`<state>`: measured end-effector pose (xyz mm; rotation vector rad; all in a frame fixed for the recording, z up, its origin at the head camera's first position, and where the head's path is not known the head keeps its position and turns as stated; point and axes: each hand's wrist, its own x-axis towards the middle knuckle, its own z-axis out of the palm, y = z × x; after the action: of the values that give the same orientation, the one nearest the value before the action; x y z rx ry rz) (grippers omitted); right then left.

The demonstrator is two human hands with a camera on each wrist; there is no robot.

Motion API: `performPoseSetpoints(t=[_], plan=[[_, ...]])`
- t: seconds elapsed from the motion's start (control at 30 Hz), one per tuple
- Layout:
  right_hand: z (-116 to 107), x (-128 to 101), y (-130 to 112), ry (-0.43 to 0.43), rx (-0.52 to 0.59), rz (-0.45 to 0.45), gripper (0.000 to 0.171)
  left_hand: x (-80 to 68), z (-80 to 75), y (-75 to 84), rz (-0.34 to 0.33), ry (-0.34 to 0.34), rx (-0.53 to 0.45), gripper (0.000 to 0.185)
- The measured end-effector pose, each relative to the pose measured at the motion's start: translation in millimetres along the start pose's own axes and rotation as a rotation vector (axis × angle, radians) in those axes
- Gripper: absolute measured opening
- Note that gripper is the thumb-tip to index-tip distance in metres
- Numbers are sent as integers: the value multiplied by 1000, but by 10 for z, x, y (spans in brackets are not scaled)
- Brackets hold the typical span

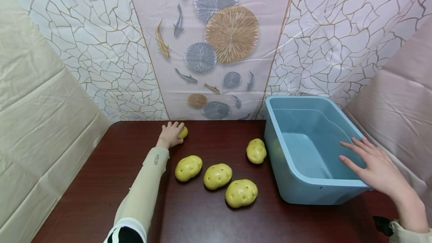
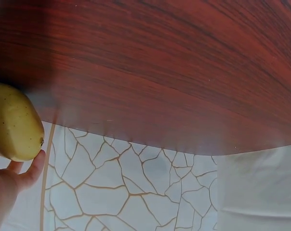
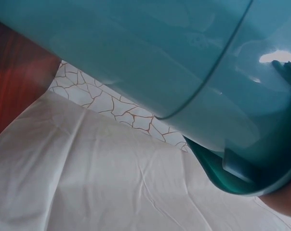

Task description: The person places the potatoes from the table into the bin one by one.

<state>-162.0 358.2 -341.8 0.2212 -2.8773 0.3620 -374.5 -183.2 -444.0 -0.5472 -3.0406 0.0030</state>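
Note:
At the back edge of the table, my left hand point(image 1: 171, 134) grips a yellow potato point(image 1: 183, 132), mostly covered by the fingers in the head view. The left wrist view shows that potato point(image 2: 15, 122) larger, with fingertips against its end. On the right stands a deep blue plastic bin point(image 1: 287, 153) with nothing visible inside. My right hand point(image 1: 379, 164) is at the bin's right rim, its fingers spread over the opening. In the right wrist view the bin's wall point(image 3: 136, 62) fills the upper part, and only a bit of the hand shows at the lower right.
Several more potatoes lie on the dark red wooden table point(image 1: 202, 224): one point(image 1: 188, 168) nearest the left forearm, two point(image 1: 217, 176) point(image 1: 241, 193) in the middle, another point(image 1: 256, 151) close to the bin's left wall. A patterned cloth point(image 1: 219, 85) hangs behind; plain cloth hangs at both sides.

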Motion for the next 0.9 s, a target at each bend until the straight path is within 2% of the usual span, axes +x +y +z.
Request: performPoseSetpoints(t=[0.47, 0.9], plan=[[3, 10, 2, 6, -8, -5, 56, -30, -53, 2, 16, -3, 45, 65], [7, 12, 11, 0, -14, -4, 56, -65, -145, -25, 52, 58, 40, 66]])
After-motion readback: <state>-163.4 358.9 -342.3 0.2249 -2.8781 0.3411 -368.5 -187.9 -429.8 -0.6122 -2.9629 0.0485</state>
